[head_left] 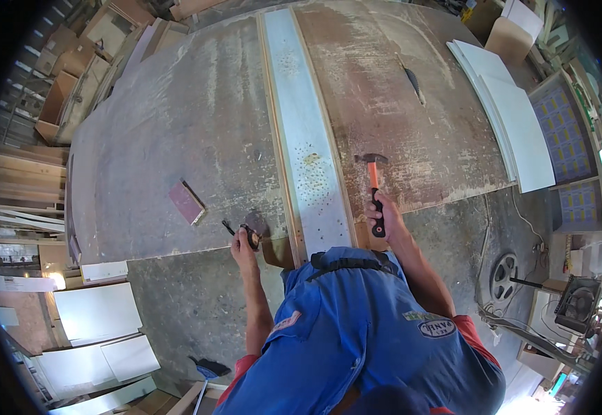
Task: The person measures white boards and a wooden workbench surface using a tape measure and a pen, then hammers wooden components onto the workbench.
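My right hand (389, 216) is closed around the black grip of a claw hammer (374, 178). Its orange shaft points away from me, and its dark metal head is over the worktable to the right of a long pale board. In my left hand (244, 250) is a compact, rounded black-and-orange tool, which looks like a tape measure (251, 236), held by the table's near edge. The pale board (312, 187) runs away from me between both hands, edged with wooden strips. Many small dark spots and yellowish marks dot its surface.
The worn brown worktable (197, 124) spreads to both sides. A dark red, book-like block (187, 203) lies on its left half, a slim dark tool (413, 81) far right. White panels (508, 111) rest along the right edge; a fan (579, 306) stands lower right.
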The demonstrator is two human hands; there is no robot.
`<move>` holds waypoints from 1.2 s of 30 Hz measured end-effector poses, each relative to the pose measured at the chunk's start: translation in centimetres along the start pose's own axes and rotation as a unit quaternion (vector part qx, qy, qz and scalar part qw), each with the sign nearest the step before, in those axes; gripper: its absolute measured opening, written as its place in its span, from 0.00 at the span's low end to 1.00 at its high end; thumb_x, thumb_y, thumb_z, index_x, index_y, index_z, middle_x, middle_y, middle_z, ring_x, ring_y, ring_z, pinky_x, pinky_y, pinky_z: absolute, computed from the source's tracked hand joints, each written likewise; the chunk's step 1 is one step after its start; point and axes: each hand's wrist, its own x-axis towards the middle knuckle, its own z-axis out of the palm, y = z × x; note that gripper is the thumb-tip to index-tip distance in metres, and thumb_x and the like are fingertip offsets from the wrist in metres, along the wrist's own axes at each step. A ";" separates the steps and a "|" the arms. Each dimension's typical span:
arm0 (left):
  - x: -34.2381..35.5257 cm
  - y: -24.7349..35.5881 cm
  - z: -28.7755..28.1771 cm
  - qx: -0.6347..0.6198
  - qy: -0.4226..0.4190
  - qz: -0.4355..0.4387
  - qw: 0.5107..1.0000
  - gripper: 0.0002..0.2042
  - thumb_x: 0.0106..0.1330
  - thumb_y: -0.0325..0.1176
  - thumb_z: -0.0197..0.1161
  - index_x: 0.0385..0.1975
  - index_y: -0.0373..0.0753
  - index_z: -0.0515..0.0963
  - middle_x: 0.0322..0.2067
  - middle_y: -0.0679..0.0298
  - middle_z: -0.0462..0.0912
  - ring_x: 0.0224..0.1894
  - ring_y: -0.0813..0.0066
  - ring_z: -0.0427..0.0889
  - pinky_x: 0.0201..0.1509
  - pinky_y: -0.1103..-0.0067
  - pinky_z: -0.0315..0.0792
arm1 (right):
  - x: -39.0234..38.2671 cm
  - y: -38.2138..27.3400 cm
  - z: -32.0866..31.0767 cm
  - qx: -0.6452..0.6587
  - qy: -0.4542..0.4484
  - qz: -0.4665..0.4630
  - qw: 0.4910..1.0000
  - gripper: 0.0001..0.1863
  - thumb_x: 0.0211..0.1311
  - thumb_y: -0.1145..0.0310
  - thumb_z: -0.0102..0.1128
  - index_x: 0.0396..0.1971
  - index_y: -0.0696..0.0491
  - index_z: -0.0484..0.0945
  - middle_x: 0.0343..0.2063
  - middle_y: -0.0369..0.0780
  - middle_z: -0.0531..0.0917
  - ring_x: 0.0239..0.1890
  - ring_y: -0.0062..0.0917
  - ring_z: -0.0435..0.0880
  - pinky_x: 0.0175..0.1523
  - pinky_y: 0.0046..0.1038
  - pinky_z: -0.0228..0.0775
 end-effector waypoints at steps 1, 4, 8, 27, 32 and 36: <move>0.3 0.1 0.1 0.007 -0.017 -0.001 1.000 0.15 0.71 0.44 0.55 0.34 0.39 0.81 0.26 0.70 0.80 0.24 0.84 0.74 0.26 0.84 0.65 | 0.3 0.5 -0.2 0.001 0.000 0.000 1.000 0.09 0.72 0.59 0.47 0.44 0.46 0.69 0.20 0.30 0.68 0.15 0.11 0.63 0.19 0.19 0.60; 0.8 0.4 0.4 0.033 -0.060 -0.001 0.998 0.15 0.71 0.44 0.54 0.33 0.38 0.81 0.26 0.71 0.80 0.24 0.85 0.73 0.27 0.84 0.64 | 1.0 1.8 -0.8 -0.016 -0.056 0.055 0.997 0.11 0.72 0.59 0.47 0.48 0.46 0.69 0.20 0.30 0.68 0.16 0.11 0.63 0.20 0.19 0.59; 0.9 1.3 1.0 0.072 -0.084 0.049 0.993 0.16 0.71 0.44 0.54 0.33 0.37 0.81 0.25 0.71 0.79 0.26 0.85 0.72 0.29 0.85 0.64 | 1.1 1.8 -1.3 0.013 -0.072 0.046 0.996 0.11 0.71 0.59 0.48 0.47 0.45 0.69 0.20 0.30 0.68 0.17 0.11 0.63 0.20 0.18 0.59; -0.2 4.3 2.0 -0.087 -0.152 -0.136 0.975 0.23 0.65 0.47 0.63 0.50 0.34 0.73 0.40 0.56 0.79 0.41 0.65 0.80 0.41 0.69 0.77 | 0.7 -13.6 -10.5 -0.504 0.479 -0.419 0.585 0.23 0.60 0.70 0.53 0.57 0.52 0.68 0.41 0.50 0.79 0.43 0.43 0.80 0.46 0.41 0.74; -1.1 7.5 6.2 -0.168 -0.283 -0.124 0.936 0.20 0.67 0.44 0.61 0.49 0.33 0.72 0.43 0.55 0.78 0.42 0.63 0.81 0.42 0.68 0.78 | -3.4 -7.7 -1.2 -0.547 0.154 -0.482 0.666 0.26 0.55 0.66 0.65 0.56 0.53 0.73 0.52 0.49 0.76 0.55 0.45 0.75 0.59 0.40 0.69; -5.9 10.4 13.4 -0.169 -0.356 -0.167 0.904 0.20 0.69 0.43 0.59 0.52 0.32 0.70 0.46 0.54 0.78 0.47 0.62 0.80 0.47 0.70 0.79 | -8.2 -0.3 7.3 -0.636 -0.106 -0.472 0.601 0.30 0.59 0.60 0.64 0.61 0.51 0.66 0.54 0.46 0.73 0.56 0.44 0.73 0.59 0.39 0.69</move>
